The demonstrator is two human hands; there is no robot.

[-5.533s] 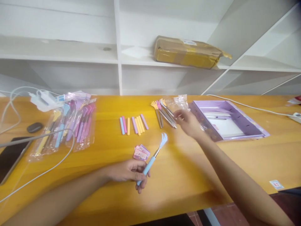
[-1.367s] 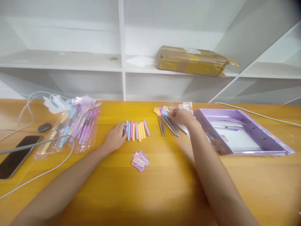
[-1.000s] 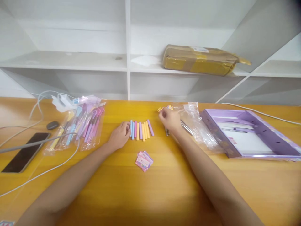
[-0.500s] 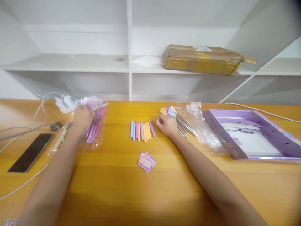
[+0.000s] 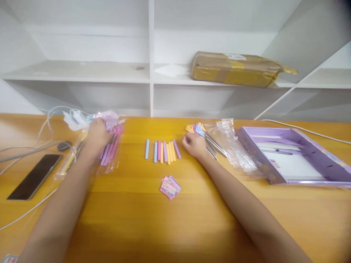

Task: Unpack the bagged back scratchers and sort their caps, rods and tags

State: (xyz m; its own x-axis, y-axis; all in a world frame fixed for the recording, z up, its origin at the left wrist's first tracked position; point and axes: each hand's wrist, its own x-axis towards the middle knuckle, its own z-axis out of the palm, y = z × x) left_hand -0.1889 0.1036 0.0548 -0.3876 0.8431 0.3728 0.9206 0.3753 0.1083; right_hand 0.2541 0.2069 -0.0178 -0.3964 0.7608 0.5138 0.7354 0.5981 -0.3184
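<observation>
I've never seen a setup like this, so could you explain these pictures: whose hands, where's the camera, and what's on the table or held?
There is no machine here: these are a person's bare hands. Every picture comes from one camera worn on that person's head, looking forward and down. The left hand is over bagged sticks. The right hand is curled beside metal rods with small hand-shaped heads. I can't tell whether either hand grips anything. On the table, a row of coloured tubes lies between the hands, with one blue tube set apart at its left and small cards nearer the camera. An open purple box is on the right, a phone on the left. A taped carton sits on the shelf behind.
</observation>
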